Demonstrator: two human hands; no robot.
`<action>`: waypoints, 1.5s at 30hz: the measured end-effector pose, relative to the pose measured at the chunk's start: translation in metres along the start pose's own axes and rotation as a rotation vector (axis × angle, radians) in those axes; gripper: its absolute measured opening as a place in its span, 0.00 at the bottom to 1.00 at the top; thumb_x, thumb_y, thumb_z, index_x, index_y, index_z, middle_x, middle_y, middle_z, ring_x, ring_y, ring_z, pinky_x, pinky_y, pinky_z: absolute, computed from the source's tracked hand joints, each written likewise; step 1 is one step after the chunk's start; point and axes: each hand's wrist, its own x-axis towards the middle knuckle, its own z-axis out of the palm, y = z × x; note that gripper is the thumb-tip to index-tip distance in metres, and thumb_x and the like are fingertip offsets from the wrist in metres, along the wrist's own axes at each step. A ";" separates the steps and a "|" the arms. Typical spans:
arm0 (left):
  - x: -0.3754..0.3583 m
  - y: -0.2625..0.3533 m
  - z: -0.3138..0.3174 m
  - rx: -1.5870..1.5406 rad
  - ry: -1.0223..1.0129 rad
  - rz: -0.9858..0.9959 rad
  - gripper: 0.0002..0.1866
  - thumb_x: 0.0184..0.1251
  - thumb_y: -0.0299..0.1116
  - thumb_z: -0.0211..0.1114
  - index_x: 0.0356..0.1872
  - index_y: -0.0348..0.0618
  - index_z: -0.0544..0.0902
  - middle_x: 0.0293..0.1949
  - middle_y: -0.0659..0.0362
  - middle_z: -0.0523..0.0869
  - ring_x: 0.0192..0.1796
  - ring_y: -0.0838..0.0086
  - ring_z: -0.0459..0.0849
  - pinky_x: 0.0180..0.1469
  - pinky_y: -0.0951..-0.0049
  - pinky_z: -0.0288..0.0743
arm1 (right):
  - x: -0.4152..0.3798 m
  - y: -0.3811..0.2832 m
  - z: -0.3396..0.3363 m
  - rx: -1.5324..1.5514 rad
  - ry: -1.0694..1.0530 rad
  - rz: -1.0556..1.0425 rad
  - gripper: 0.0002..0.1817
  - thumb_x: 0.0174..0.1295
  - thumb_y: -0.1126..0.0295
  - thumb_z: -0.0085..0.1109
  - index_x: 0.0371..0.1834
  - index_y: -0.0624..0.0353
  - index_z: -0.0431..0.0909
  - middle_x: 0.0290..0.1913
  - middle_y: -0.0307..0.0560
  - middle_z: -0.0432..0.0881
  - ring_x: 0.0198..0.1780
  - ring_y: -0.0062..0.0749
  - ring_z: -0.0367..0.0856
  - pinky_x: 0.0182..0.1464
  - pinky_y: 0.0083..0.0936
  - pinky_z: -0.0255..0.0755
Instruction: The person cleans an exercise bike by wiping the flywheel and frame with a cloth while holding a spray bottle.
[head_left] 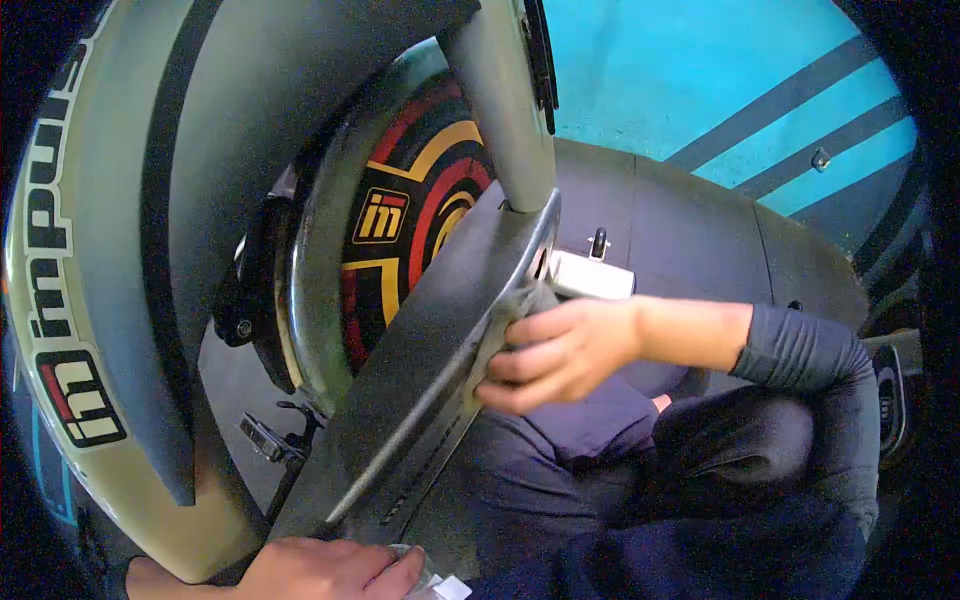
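Note:
An exercise bike with a black frame beam [420,290] slants through the middle of the head view. My right hand [560,350] is closed over a greyish cloth [488,345], pressing it against the near side of the beam below the upright post [505,110]. Down at the bottom edge, my left hand [325,570] rests by the lower end of the beam. Its fingers curl round a clear plastic object with a white part [450,588], mostly cut off by the frame edge, so its kind does not show.
Beyond the beam is the flywheel [380,215] with red and gold rings. A pale curved cover [90,330] lettered "impulse" fills the left. A pedal [260,437] sticks out below. A white block-like part [592,275] lies behind my right hand, on grey floor beside turquoise flooring.

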 end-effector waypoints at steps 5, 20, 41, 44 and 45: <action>0.000 -0.005 0.002 0.125 -0.067 0.028 0.27 0.53 0.40 0.65 0.55 0.39 0.78 0.35 0.54 0.84 0.32 0.63 0.86 0.30 0.67 0.81 | -0.036 0.013 -0.002 0.049 -0.147 0.045 0.22 0.42 0.62 0.55 0.45 0.53 0.81 0.52 0.33 0.75 0.53 0.26 0.74 0.55 0.26 0.69; -0.002 0.000 0.002 0.000 -0.002 0.005 0.32 0.46 0.42 0.71 0.52 0.31 0.78 0.35 0.49 0.82 0.31 0.57 0.84 0.33 0.64 0.79 | 0.029 -0.015 -0.001 0.010 -0.032 -0.081 0.23 0.50 0.61 0.52 0.48 0.58 0.80 0.52 0.39 0.75 0.53 0.32 0.73 0.52 0.29 0.71; -0.003 0.000 0.003 0.020 -0.008 0.020 0.34 0.45 0.43 0.73 0.52 0.31 0.78 0.38 0.44 0.84 0.35 0.55 0.86 0.36 0.63 0.81 | 0.038 0.031 -0.022 0.641 0.074 0.657 0.25 0.64 0.54 0.60 0.58 0.61 0.77 0.58 0.54 0.79 0.58 0.50 0.78 0.60 0.40 0.72; -0.002 -0.002 0.001 -0.013 -0.012 0.022 0.33 0.45 0.43 0.72 0.52 0.31 0.78 0.37 0.45 0.83 0.33 0.55 0.85 0.35 0.62 0.81 | 0.027 0.039 -0.008 0.650 0.106 0.610 0.23 0.66 0.57 0.57 0.58 0.60 0.77 0.57 0.54 0.79 0.57 0.50 0.78 0.60 0.41 0.72; -0.002 -0.002 0.000 -0.027 -0.027 0.015 0.33 0.46 0.43 0.72 0.52 0.30 0.77 0.36 0.45 0.83 0.33 0.55 0.84 0.35 0.62 0.80 | 0.024 0.041 -0.002 0.560 0.113 0.629 0.21 0.67 0.58 0.55 0.57 0.59 0.78 0.55 0.53 0.80 0.56 0.50 0.79 0.58 0.41 0.73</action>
